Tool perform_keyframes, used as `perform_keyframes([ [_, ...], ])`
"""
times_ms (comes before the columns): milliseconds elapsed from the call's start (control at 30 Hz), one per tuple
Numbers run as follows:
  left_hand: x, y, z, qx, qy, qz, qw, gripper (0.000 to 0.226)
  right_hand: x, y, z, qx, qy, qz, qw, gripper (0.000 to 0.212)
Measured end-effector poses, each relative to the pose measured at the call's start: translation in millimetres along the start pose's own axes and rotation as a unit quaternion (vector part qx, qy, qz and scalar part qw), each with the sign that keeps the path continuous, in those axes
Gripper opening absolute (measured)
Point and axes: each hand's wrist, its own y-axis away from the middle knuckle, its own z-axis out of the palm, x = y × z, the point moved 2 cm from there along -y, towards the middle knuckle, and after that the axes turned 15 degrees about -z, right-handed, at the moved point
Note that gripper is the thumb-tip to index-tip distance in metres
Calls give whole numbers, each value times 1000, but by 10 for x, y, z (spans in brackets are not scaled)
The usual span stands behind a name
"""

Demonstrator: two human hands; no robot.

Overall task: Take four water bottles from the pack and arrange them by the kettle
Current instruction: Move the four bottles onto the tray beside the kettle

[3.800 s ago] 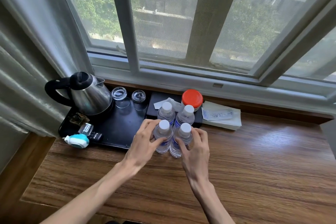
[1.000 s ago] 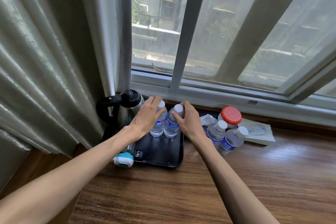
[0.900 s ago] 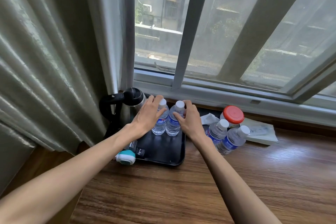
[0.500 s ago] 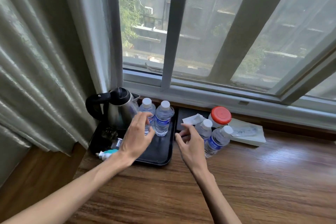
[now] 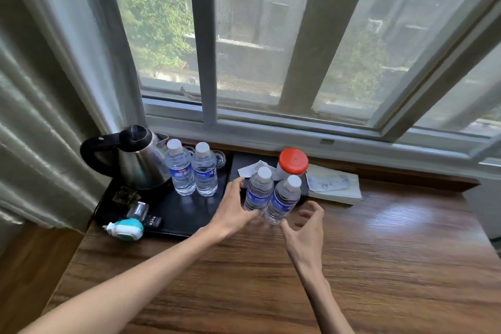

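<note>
Two clear water bottles with white caps (image 5: 180, 171) (image 5: 204, 171) stand side by side on the black tray (image 5: 184, 214), touching the steel kettle (image 5: 135, 163). Two more bottles (image 5: 259, 192) (image 5: 283, 200) stand on the wooden table just right of the tray. My left hand (image 5: 233, 214) curls against the left side of the nearer-left bottle, fingers apart. My right hand (image 5: 305, 233) is spread open just right of and below the other bottle, not touching it.
A jar with a red lid (image 5: 293, 161) and a white paper packet (image 5: 333, 187) sit behind the loose bottles by the window sill. Glasses (image 5: 219, 158) stand at the tray's back. A teal plug-in device (image 5: 126, 229) lies at the tray's front. A curtain (image 5: 40, 116) hangs at the left.
Both hands let go of the two bottles set on the tray by the kettle and moved right to the two bottles on the table.
</note>
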Motion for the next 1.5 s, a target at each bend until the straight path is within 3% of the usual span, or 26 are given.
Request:
perform_keyframes([
  [67,20,-49,59,7,16,-2,1000,93,45,-84,45,-26,-6,-7,1000,93],
  [167,19,-107,129,20,36,-3,999,85,134,-221,129,-59,-13,-10,998,104],
  [400,42,-78,243,59,72,13,996,67,253,-355,237,-79,-69,-44,993,74],
  [667,52,-103,301,67,89,-20,994,75,301,-389,265,-79,-89,-47,992,69],
  [1000,-146,56,211,112,99,-32,988,63,196,-227,272,-80,-99,-52,990,60],
  [1300,-508,383,-505,159,166,1,973,70,-354,-17,643,-121,-153,-101,976,64],
  [1500,-802,335,-1076,190,182,-25,965,69,-847,42,1175,-134,-174,-106,970,60],
])
